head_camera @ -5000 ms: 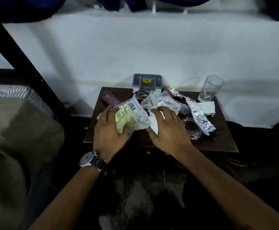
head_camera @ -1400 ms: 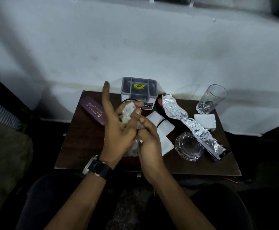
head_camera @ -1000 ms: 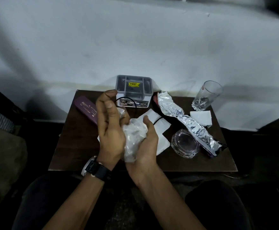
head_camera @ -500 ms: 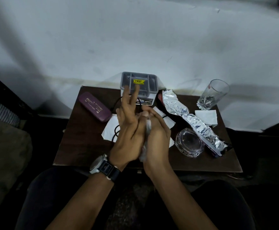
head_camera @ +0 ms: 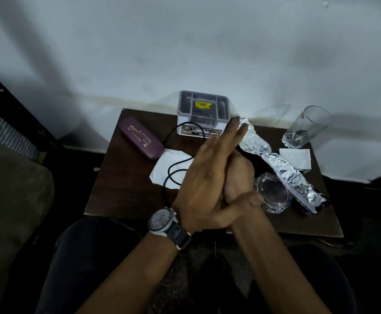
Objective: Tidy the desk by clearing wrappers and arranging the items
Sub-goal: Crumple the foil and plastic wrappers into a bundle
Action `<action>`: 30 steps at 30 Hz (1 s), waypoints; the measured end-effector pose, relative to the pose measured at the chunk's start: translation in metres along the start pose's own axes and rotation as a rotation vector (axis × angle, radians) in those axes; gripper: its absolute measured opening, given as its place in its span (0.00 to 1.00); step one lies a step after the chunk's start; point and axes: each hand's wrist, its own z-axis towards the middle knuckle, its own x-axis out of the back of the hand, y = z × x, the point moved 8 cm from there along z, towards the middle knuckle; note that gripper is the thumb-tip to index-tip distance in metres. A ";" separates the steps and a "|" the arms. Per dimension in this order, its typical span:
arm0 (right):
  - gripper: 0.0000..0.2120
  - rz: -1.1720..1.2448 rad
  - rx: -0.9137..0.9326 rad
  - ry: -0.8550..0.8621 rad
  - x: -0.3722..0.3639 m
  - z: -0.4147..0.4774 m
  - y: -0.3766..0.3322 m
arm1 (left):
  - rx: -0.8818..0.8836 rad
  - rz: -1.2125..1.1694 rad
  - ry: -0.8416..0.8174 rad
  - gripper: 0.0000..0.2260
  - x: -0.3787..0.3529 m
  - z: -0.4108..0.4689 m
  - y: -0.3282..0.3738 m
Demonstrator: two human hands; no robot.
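Note:
My left hand (head_camera: 207, 177) lies flat, fingers stretched, pressed over my right hand (head_camera: 239, 175), which is curled into a fist beneath it above the small brown desk (head_camera: 121, 196). The crumpled wrappers seen earlier are squeezed between the palms and hidden now. A long silver foil wrapper (head_camera: 282, 168) lies on the desk's right side, just past my fingertips. A white paper sheet (head_camera: 162, 168) lies under a black cable (head_camera: 173, 171) at the left of my hands.
A purple case (head_camera: 141, 137) lies at the back left. A grey compartment box (head_camera: 202, 114) stands against the wall. A drinking glass (head_camera: 305, 128), a small white paper (head_camera: 296, 156) and a glass ashtray (head_camera: 272, 192) sit on the right. Bedding lies to the left.
I lifted the loose wrappers off the desk and crushed them between my hands. My left hand now lies flat across the right fist and the wad has vanished from sight.

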 end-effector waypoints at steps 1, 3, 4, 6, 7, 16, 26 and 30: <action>0.18 0.086 -0.041 -0.028 0.001 0.005 0.009 | -0.004 0.047 -0.002 0.46 -0.004 -0.002 -0.001; 0.21 0.283 -0.087 -0.045 0.014 0.000 0.012 | 0.046 0.061 0.020 0.44 -0.011 -0.004 -0.004; 0.28 0.312 -0.105 -0.024 0.021 -0.009 0.006 | 0.091 0.041 0.073 0.42 -0.010 -0.005 -0.004; 0.39 0.449 -0.191 -0.074 0.022 -0.019 0.008 | 0.158 0.008 0.182 0.38 -0.009 -0.008 -0.003; 0.41 0.501 -0.217 -0.083 0.024 -0.018 0.011 | 0.182 -0.016 0.216 0.35 -0.008 -0.009 -0.003; 0.22 0.143 -0.106 0.028 0.024 0.006 -0.005 | 0.341 -0.051 0.540 0.19 0.027 -0.004 -0.039; 0.28 -1.424 0.007 0.072 0.114 0.076 0.021 | 0.492 -0.058 0.595 0.28 0.044 -0.012 -0.082; 0.21 -1.501 0.057 0.046 0.114 0.081 0.033 | 0.560 -0.122 0.593 0.27 0.043 -0.012 -0.091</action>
